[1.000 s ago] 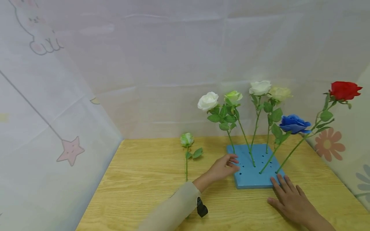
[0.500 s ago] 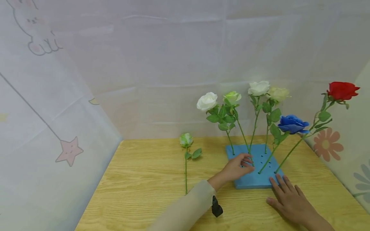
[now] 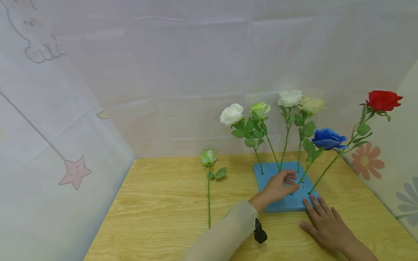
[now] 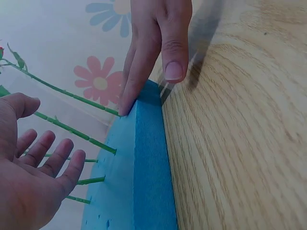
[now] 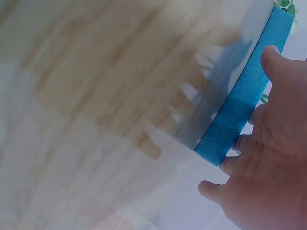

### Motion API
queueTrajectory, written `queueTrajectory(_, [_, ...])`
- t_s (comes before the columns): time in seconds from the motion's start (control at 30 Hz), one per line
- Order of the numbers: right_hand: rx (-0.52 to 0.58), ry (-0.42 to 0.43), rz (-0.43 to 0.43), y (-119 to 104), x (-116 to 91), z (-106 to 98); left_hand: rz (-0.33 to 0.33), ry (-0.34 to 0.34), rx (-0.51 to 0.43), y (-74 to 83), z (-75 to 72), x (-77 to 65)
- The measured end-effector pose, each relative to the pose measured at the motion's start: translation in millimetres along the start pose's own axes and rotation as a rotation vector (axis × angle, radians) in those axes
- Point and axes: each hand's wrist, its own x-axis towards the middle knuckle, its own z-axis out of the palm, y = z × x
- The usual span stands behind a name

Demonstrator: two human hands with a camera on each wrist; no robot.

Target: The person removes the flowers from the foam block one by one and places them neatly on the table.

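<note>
A blue foam board (image 3: 284, 207) with small holes holds several artificial roses upright or leaning. My left hand (image 3: 277, 185) is over the board, right beside the lower stem of the blue rose (image 3: 327, 139). In the left wrist view its fingers (image 4: 56, 155) are loosely bent, the thumb stands apart and nothing is between them. The fingertips of my right hand (image 3: 326, 223) rest on the board's near right corner, close to the foot of the red rose (image 3: 383, 100). A green-and-white rose (image 3: 208, 158) lies on the table to the left, its stem's lower end hidden behind my left sleeve.
Behind my left hand stand two white roses (image 3: 231, 114), a light green rose (image 3: 260, 109) and a pale yellow rose (image 3: 312, 105). The wooden table (image 3: 156, 206) ends at pale cloth walls (image 3: 183, 123) at the back and both sides.
My left hand has moved right across the board, from its left edge to the blue rose's stem. The right hand has stayed at the corner. The view has shifted slightly.
</note>
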Motion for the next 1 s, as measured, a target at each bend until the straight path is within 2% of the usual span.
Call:
queueTrajectory(0.3, [0.022, -0.008, 0.003, 0.4, 0.3, -1.0, -0.05, 0.034, 0.005, -0.4, 14.9, 10.1])
queueTrajectory(0.77, [-0.006, 0.001, 0.001, -2.5, 0.3, -2.5, -0.078, 0.066, -0.054, -4.1, 25.3, 14.3])
queueTrajectory(1.0, [0.001, -0.003, 0.009, -2.6, 0.1, -2.6, -0.089, 0.113, 0.008, -4.7, 31.0, 16.8])
